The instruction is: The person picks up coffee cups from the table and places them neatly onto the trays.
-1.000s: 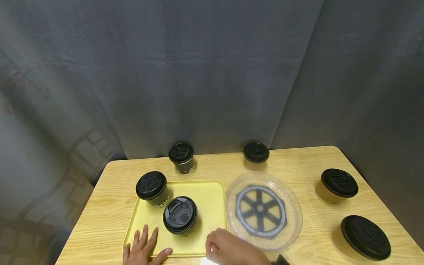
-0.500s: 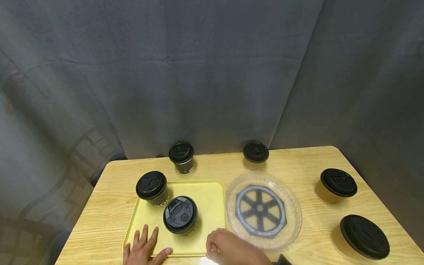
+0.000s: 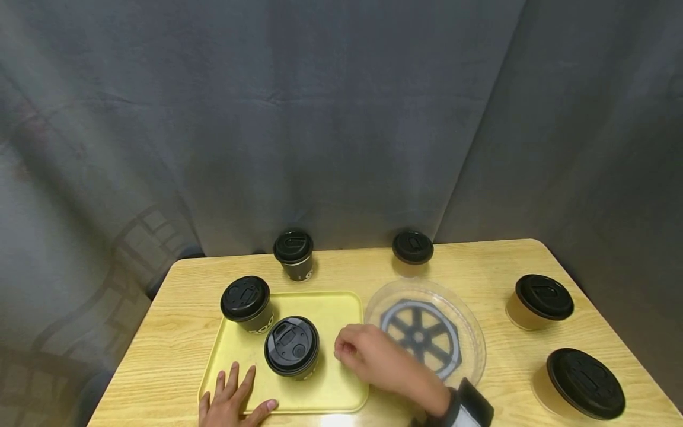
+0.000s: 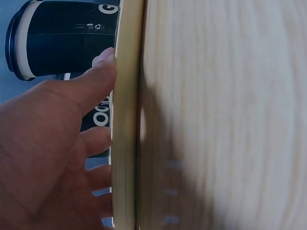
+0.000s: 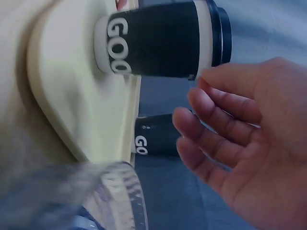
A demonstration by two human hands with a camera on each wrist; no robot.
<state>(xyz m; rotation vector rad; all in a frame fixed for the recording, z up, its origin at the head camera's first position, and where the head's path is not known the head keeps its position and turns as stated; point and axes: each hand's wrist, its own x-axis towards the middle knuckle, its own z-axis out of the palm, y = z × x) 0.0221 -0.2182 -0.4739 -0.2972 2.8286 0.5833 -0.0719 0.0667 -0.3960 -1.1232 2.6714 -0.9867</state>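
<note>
On the near left of a yellow tray [image 3: 333, 305] my left hand [image 3: 226, 400] rests with fingers spread; the left wrist view shows its thumb at the tray edge [image 4: 125, 110]. Two dark paper coffee cups with black lids stand upright on the tray: a front cup [image 3: 291, 349], labelled "GOO" in the right wrist view, and a back-left cup [image 3: 246, 301]. Over the tray's right side hovers my right hand [image 3: 381, 359], fingers loosely bent and holding nothing. In the right wrist view, its fingertips [image 5: 184, 120] overlap the cups behind, near the front cup's lid [image 5: 221, 36].
Right of the tray lies a round clear plastic dish [image 3: 477, 350] with a dark wheel-like pattern. Behind stand a dark lidded cup [image 3: 295, 255] and a brown lidded cup [image 3: 412, 249]. Two more brown cups, one farther back [image 3: 541, 299] and one nearer [image 3: 584, 382], stand at right.
My right hand has lifted from the tray's front right edge and moved away from me over the tray, bringing the wrist strap into view. The left hand and the cups stay put.
</note>
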